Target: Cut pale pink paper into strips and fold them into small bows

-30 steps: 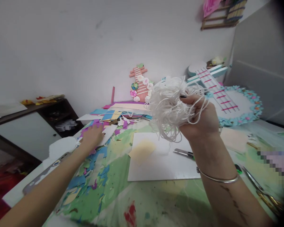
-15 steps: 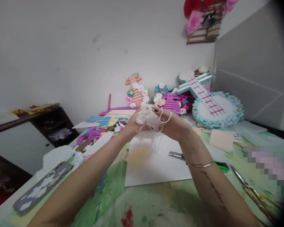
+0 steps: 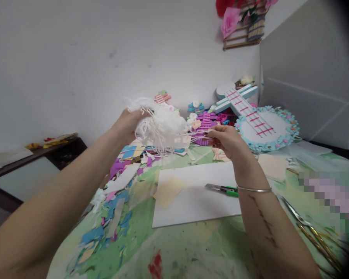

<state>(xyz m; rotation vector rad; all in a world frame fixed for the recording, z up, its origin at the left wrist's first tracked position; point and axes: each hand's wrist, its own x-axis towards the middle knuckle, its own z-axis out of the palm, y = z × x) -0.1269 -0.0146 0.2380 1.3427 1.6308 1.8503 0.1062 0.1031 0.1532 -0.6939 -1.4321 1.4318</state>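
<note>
A loose tangle of white string (image 3: 159,126) hangs in the air above the table, blurred by motion. My left hand (image 3: 130,122) is closed round its left side, with strands draped over the fingers. My right hand (image 3: 225,139) pinches a few strands between thumb and fingertips, drawn out to the right of the bundle. Beneath the hands lies a white board (image 3: 192,201) with a small beige sheet (image 3: 168,192) on it. A green utility knife (image 3: 221,189), blade out, rests on the board near my right forearm.
Paper-craft instruments, a purple one (image 3: 205,120) and a large light-blue one (image 3: 267,128), lean at the back. Gold-handled scissors (image 3: 311,232) lie at right. Coloured scraps (image 3: 116,217) cover the table's left side. A dark cabinet (image 3: 66,155) stands at far left.
My hands have moved apart, the left one leftward and up with most of the string, the right one rightward. Strands now stretch between them. The view has shifted slightly.
</note>
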